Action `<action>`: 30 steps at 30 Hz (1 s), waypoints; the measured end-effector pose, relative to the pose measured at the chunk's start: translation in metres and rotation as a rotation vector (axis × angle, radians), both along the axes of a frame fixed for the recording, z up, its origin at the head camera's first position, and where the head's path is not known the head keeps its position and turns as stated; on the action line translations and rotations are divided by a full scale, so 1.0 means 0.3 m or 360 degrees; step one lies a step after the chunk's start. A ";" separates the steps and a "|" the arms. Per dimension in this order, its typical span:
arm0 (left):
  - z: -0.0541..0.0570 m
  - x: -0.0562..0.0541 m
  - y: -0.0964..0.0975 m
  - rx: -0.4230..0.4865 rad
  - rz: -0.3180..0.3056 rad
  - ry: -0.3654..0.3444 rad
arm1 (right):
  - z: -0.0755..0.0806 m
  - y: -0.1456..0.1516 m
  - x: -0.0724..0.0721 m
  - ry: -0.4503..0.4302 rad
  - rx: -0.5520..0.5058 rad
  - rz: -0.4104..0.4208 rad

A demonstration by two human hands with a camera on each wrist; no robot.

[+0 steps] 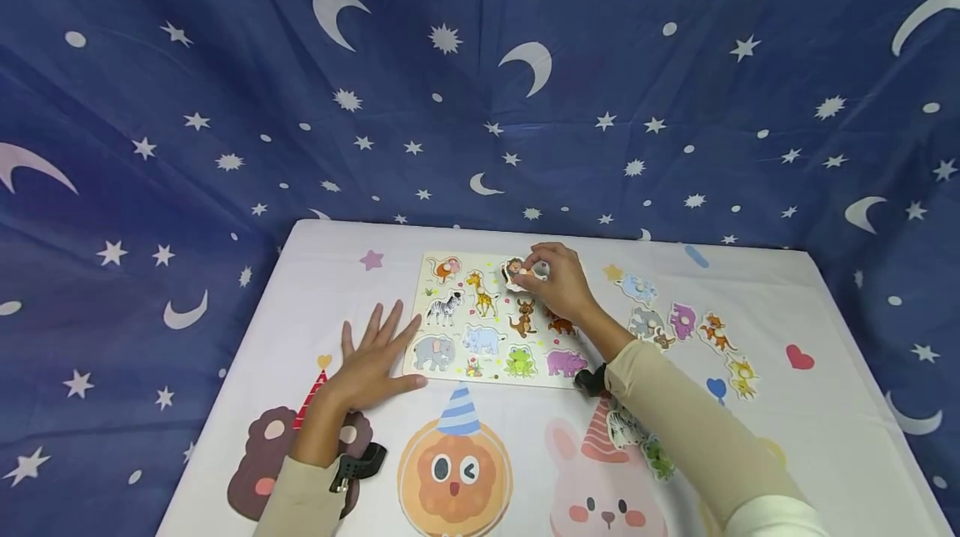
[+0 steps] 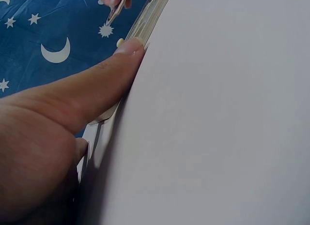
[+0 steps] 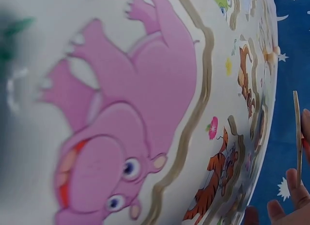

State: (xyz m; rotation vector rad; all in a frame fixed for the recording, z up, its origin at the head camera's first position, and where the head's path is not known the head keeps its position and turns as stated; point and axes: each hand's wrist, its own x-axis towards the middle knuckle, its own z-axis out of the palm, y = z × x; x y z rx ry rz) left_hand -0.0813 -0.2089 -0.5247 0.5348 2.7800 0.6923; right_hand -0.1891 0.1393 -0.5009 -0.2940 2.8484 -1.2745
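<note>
A cream puzzle board (image 1: 480,260) with coloured animal pictures lies flat on the table. My right hand (image 1: 558,278) pinches a puzzle piece (image 1: 515,267) with a brown-maned animal over the board's upper right part. In the right wrist view that piece (image 3: 297,138) appears edge-on between thumb and fingers, raised off the board. My left hand (image 1: 367,370) lies spread at the board's left side, fingertips by its edge. Its thumb (image 2: 92,89) presses against the board's side near the front left corner. A purple hippo picture (image 3: 111,138) fills the right wrist view.
Loose puzzle pieces lie to the right: a blue animal (image 1: 637,288), an elephant (image 1: 645,322), a purple hippo (image 1: 682,321), a tiger (image 1: 716,332) and a yellow animal (image 1: 742,377). A zebra (image 1: 622,427) and a frog (image 1: 659,459) lie by my right forearm. A blue starry curtain (image 1: 450,78) hangs behind.
</note>
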 end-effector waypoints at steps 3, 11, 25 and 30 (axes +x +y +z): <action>0.003 0.001 -0.001 -0.0021 0.0006 -0.0022 | -0.007 -0.013 -0.016 0.0026 0.0030 -0.0009; 0.002 -0.003 0.001 -0.0047 0.0003 -0.0041 | -0.025 -0.023 -0.051 -0.0040 0.0067 -0.0012; 0.001 -0.008 0.002 -0.0047 0.0000 -0.0045 | -0.074 0.021 -0.064 -0.0283 -0.0175 -0.0076; -0.001 -0.003 0.001 -0.0038 0.0006 -0.0040 | -0.082 0.013 -0.058 -0.0243 -0.0160 -0.0081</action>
